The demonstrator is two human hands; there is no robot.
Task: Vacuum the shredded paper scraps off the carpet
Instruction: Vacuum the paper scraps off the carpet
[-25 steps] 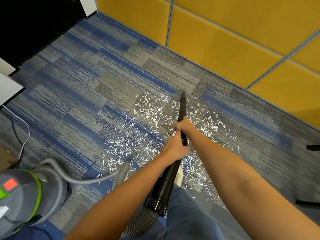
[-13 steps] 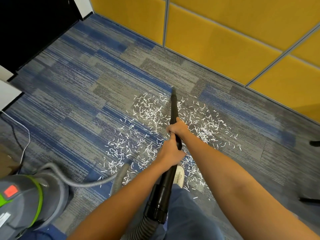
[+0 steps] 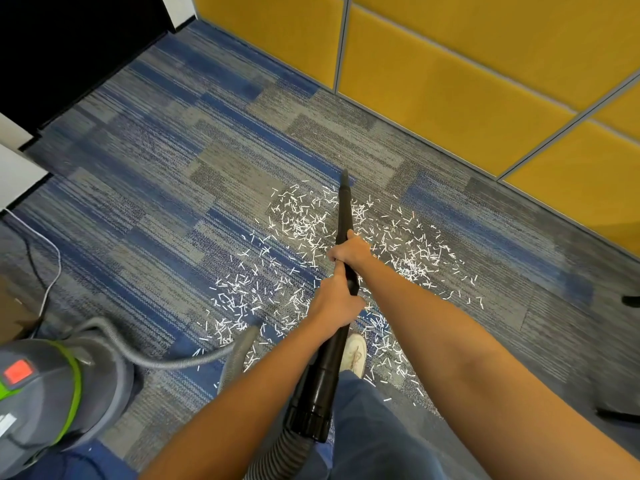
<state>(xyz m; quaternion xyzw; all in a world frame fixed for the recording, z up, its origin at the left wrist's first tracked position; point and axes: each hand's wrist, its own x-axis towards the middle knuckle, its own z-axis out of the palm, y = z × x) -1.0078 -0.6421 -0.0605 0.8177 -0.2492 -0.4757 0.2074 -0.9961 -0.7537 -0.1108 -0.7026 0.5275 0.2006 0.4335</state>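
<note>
White shredded paper scraps [image 3: 301, 230] lie scattered over the blue and grey carpet [image 3: 166, 174] in front of me. A long black vacuum nozzle [image 3: 344, 209] points away from me, its tip at the far edge of the scrap patch. My right hand [image 3: 349, 251] grips the nozzle further up. My left hand [image 3: 336, 303] grips it just behind, closer to me. The nozzle widens into a black cuff [image 3: 311, 410] joined to a grey ribbed hose [image 3: 194, 362].
The grey and green vacuum canister [image 3: 52, 389] stands at the lower left, with a white cable [image 3: 52, 271] beside it. A yellow panelled wall [image 3: 450, 74] runs along the far right. My white shoe [image 3: 355, 353] stands among the scraps. Dark chair feet [image 3: 630, 301] show at the right edge.
The nozzle tip has swung left along the far edge of the scrap patch, and both hands shifted slightly left with it. The grips are unchanged.
</note>
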